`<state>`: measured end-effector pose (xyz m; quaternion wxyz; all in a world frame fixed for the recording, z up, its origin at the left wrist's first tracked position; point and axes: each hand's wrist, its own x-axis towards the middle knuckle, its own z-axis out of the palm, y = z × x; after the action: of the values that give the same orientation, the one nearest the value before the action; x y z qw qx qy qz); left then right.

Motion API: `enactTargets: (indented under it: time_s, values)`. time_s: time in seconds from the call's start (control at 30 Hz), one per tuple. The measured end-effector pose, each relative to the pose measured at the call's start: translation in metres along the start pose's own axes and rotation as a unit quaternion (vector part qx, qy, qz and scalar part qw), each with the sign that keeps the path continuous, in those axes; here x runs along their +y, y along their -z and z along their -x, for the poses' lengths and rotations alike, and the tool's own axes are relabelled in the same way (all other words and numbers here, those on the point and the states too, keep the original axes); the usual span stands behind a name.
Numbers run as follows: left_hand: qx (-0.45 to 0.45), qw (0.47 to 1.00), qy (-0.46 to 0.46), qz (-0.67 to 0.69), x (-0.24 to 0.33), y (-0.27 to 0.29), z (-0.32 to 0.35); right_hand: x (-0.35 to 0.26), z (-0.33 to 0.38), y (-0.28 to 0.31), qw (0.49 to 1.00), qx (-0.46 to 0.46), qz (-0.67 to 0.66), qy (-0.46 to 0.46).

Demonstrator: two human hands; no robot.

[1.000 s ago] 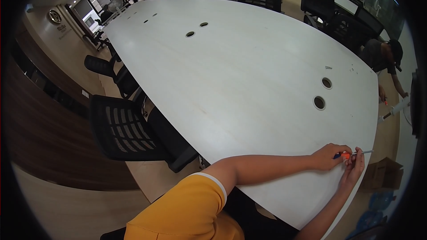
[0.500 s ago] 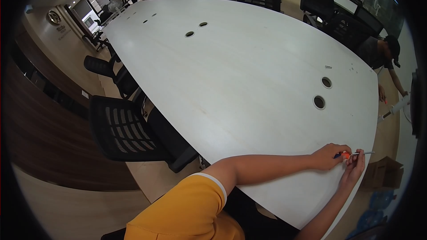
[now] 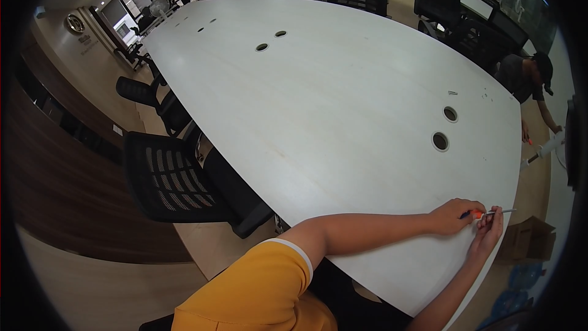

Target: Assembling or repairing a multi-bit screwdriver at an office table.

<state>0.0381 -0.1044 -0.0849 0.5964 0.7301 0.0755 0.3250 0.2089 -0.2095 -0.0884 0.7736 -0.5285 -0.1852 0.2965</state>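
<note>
A screwdriver (image 3: 478, 214) with an orange and dark blue handle lies across my two hands near the right edge of the white table (image 3: 343, 122). My left hand (image 3: 454, 216) is closed around its handle. At the shaft, the fingers of my right hand (image 3: 488, 232) are bent and pinch close to where the metal meets the handle. The thin shaft sticks out past them toward the table edge. Whether a small part sits between the right fingers is too small to tell.
Two round cable holes (image 3: 440, 141) and small metal pieces (image 3: 452, 92) are on the tabletop. Beyond the right edge a co-worker (image 3: 520, 76) bends beside a white stand (image 3: 542, 150). A cardboard box (image 3: 530, 239) is on the floor; a black mesh chair (image 3: 174, 178) stands left.
The screwdriver handle looks slightly turned between my hands. Both arms keep almost the same place, and the co-worker has barely moved.
</note>
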Motion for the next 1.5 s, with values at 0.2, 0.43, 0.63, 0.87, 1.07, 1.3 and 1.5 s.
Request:
enactTargets:
  time_s: [0.2,0.43,0.63,0.87,1.07,1.3,1.5]
  values:
    - [-0.006,1.000,0.005,0.007,0.005,0.001,0.000,0.001,-0.002,0.003,1.000,-0.009,-0.007,-0.005]
    - [-0.017,0.999,0.025,0.026,0.007,0.003,-0.001,0.001,-0.002,0.002,1.000,-0.001,0.000,-0.005]
    - [-0.007,1.000,0.006,-0.002,0.004,0.002,0.000,0.002,-0.002,0.001,1.000,-0.004,-0.001,-0.002]
    - [-0.011,1.000,0.012,-0.005,0.002,0.003,0.000,0.002,-0.002,0.002,1.000,-0.001,-0.014,0.002]
    - [-0.018,0.999,0.026,0.016,0.003,0.002,-0.001,0.001,0.000,-0.001,1.000,-0.004,-0.001,0.000]
    - [-0.005,1.000,0.017,0.009,0.000,0.008,-0.001,0.006,-0.005,-0.006,1.000,-0.010,-0.004,0.001]
    - [-0.010,1.000,0.019,0.021,0.006,0.005,-0.002,0.002,-0.003,0.000,1.000,-0.011,-0.006,0.004]
